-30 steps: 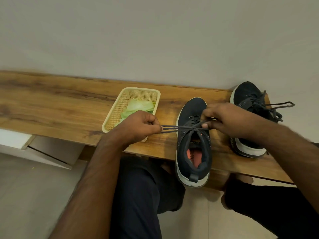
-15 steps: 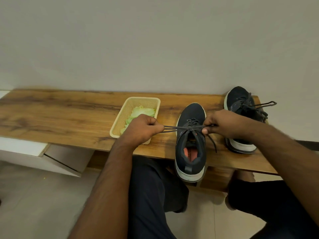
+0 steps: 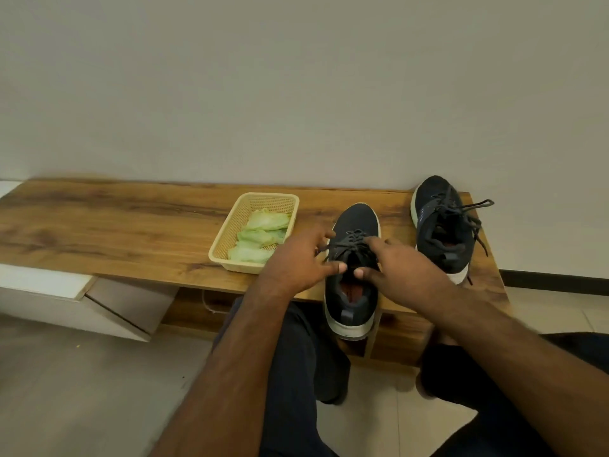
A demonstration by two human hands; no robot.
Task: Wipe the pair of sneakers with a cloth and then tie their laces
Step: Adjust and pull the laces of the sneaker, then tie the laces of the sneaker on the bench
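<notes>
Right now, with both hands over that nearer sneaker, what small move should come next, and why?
Probably ease both hands away. The left hand and right hand have spread fingers gripping nothing, and the nearer sneaker seems to show a bow in its laces. The other sneaker also looks tied.

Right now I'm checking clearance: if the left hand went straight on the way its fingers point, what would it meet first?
Probably the near sneaker's laces, just beyond the left hand; depth is uncertain.

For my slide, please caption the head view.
Both hands work the near sneaker's laces on a wooden bench.
</notes>
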